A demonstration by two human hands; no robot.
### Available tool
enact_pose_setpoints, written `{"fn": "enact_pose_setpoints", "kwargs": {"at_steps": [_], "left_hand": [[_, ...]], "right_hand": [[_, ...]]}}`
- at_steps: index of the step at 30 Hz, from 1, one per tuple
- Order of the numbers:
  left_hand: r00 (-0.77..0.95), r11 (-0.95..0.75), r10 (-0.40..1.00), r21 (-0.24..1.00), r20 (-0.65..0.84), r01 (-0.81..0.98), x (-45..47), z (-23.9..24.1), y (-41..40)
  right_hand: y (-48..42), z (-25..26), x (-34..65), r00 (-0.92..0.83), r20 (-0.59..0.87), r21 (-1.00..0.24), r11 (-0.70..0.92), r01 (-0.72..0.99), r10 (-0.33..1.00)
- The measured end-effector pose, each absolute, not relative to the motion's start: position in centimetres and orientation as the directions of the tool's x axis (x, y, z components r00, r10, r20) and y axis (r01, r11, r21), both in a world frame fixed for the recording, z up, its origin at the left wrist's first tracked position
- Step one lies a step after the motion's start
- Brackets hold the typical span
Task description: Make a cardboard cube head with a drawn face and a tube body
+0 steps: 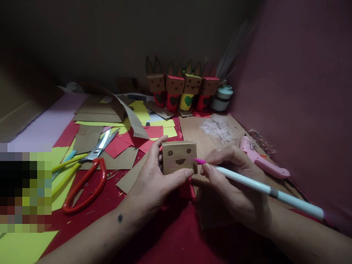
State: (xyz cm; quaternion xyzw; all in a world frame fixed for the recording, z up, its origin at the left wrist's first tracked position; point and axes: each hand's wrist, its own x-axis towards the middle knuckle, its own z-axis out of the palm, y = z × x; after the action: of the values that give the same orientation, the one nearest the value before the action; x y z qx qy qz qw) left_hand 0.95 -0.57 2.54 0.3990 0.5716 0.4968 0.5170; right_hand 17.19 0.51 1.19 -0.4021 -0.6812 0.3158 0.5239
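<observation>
My left hand [158,172] grips a small cardboard box [180,154] from its left side and bottom, thumb along the lower front edge. Two eyes and an open mouth are drawn on the box's front, with faint pink on its cheeks. In my right hand [233,176] is a felt-tip pen [247,179] with a pale barrel and a pink tip. That tip is at the right side of the face, by the cheek; whether it touches the cardboard I cannot tell.
Behind stand several box-headed figures [176,86] with pointed ears, beside a pale jar [222,98]. Red-handled scissors [95,168] lie at left among paper and cardboard scraps [121,157]. A pink glue gun [260,157] rests at right on a wooden board [189,126].
</observation>
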Motion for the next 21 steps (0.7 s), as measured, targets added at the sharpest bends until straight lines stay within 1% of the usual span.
{"fn": "enact_pose_setpoints", "kwargs": {"at_steps": [5,11,17,21], "left_hand": [[-0.151,0.191,0.970,0.982,-0.190,-0.008,0.8,2.8,-0.5],[-0.148,0.162,0.976,0.987,-0.162,-0.015,0.6,2.6,-0.4],[-0.107,0.190,0.975,0.980,-0.195,-0.053,0.7,2.6,-0.5],[-0.097,0.156,0.982,0.985,-0.162,-0.067,0.8,2.4,-0.5]], "right_hand": [[1.1,1.6,17.0,-0.030,0.544,-0.832,0.543,0.115,0.839],[2.1,1.6,17.2,0.010,0.546,-0.830,0.539,0.145,0.838],[2.4,1.3,17.7,-0.017,0.577,-0.798,0.568,0.204,0.817],[2.7,1.4,17.9,-0.046,0.581,-0.799,0.580,0.161,0.813]]}}
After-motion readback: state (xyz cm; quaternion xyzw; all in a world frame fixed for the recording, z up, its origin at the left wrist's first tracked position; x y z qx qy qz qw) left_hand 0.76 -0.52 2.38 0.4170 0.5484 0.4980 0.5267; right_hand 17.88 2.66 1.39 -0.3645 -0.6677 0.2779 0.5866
